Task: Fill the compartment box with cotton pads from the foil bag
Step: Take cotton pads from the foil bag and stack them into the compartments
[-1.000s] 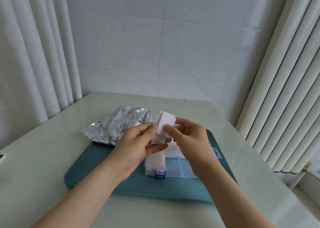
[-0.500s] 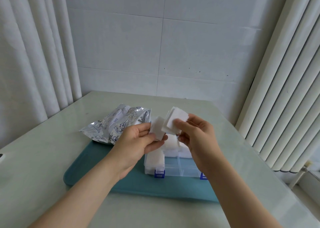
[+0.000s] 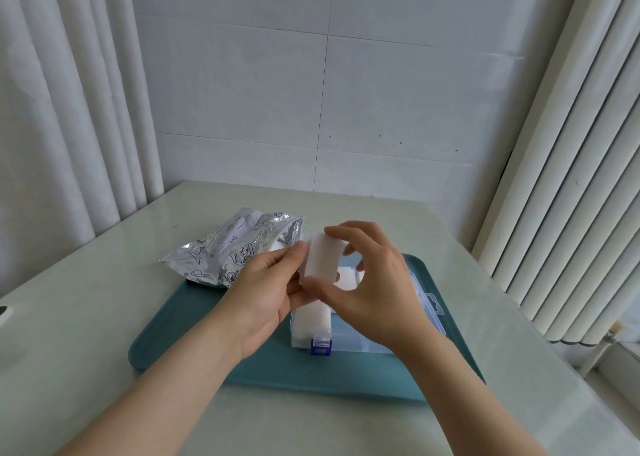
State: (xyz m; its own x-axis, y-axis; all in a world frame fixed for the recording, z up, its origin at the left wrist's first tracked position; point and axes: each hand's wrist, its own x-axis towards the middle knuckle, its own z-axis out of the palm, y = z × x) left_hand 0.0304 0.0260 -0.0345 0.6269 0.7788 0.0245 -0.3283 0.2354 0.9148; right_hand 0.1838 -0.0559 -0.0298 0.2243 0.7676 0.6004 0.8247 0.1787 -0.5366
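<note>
A stack of white cotton pads (image 3: 320,261) is held upright between both hands above the box. My left hand (image 3: 266,294) grips its left side, and my right hand (image 3: 369,291) pinches it top and bottom with fingers and thumb. Below them a clear plastic compartment box (image 3: 346,343) with a blue latch stands on a teal tray (image 3: 194,327). White pads fill its left compartment, and more lie further back, partly hidden by my hands. The crinkled silver foil bag (image 3: 230,249) lies at the tray's far left corner.
The tray sits on a pale green table (image 3: 86,303). White curtains hang at the left, a ribbed white radiator stands along the right, and a tiled wall is behind. A small dark object shows at the left frame edge.
The two separate bunches of pads, one in each hand, have been brought together into one stack. My right hand has moved left and now pinches that stack together with my left hand.
</note>
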